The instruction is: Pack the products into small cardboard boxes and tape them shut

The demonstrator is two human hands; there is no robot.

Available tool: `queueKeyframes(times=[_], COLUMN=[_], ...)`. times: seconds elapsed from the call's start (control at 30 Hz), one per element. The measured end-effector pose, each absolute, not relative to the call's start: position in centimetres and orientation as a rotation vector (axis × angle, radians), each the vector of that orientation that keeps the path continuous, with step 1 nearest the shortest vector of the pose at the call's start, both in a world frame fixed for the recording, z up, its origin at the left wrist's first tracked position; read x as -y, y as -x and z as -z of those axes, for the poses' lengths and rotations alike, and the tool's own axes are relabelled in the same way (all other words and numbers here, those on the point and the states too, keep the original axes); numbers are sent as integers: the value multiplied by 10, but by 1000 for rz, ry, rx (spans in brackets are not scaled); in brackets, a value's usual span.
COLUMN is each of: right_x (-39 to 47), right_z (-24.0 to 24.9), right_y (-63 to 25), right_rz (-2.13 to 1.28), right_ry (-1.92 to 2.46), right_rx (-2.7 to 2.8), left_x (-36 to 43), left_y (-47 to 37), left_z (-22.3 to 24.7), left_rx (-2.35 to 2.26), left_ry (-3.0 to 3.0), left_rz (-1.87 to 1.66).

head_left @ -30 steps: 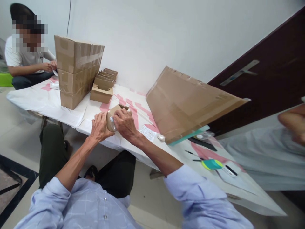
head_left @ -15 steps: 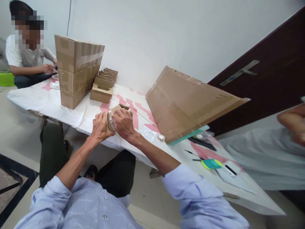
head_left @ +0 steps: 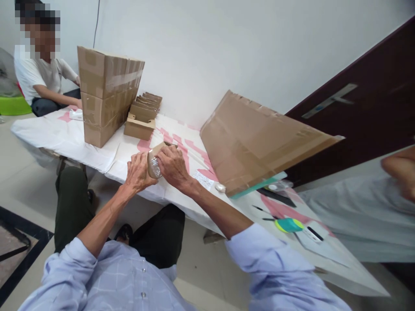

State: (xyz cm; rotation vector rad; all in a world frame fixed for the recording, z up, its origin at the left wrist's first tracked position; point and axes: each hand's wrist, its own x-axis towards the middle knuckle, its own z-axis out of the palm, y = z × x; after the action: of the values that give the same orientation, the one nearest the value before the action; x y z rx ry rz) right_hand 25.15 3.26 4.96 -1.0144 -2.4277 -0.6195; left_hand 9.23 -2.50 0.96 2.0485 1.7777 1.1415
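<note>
A small brown cardboard box (head_left: 154, 150) is held between my two hands above the table's near edge. My left hand (head_left: 138, 171) is closed round its left side, fingers curled over the edge. My right hand (head_left: 174, 167) grips from the right, its bent fingers over the box and partly hiding it. Between the hands, a shiny clear plastic piece (head_left: 156, 168) shows against the box; whether it is tape or a small bag I cannot tell. A dark gap appears along the box's far edge, behind my right fingers.
Tall taped cartons (head_left: 108, 97) stand left of a row of small open boxes (head_left: 140, 126). A large cardboard sheet (head_left: 256, 142) leans at right. Nearby lie a printed paper (head_left: 203, 179), a small pale packet (head_left: 220, 188) and a teal-yellow object (head_left: 289, 224). Another person (head_left: 48, 80) sits far left.
My right hand has shifted slightly right along the box, uncovering more of the shiny plastic. My left hand keeps its hold. The person at left has moved an arm lower toward the table.
</note>
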Motion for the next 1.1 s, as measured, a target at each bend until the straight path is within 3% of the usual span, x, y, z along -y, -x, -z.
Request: queueKeyframes(times=[0.87,1.1], right_x=[-37,-38], right_z=[-74,-79], right_y=[-235,-241], right_rz=[778,666], right_ry=[1075,908], right_rx=[2769,2789], left_x=[28,27], left_y=[-91,-91], left_z=[-14,-13], left_rx=[-1782,-1778], left_ry=[-2030,-2028], left_rz=[-1120,-1145])
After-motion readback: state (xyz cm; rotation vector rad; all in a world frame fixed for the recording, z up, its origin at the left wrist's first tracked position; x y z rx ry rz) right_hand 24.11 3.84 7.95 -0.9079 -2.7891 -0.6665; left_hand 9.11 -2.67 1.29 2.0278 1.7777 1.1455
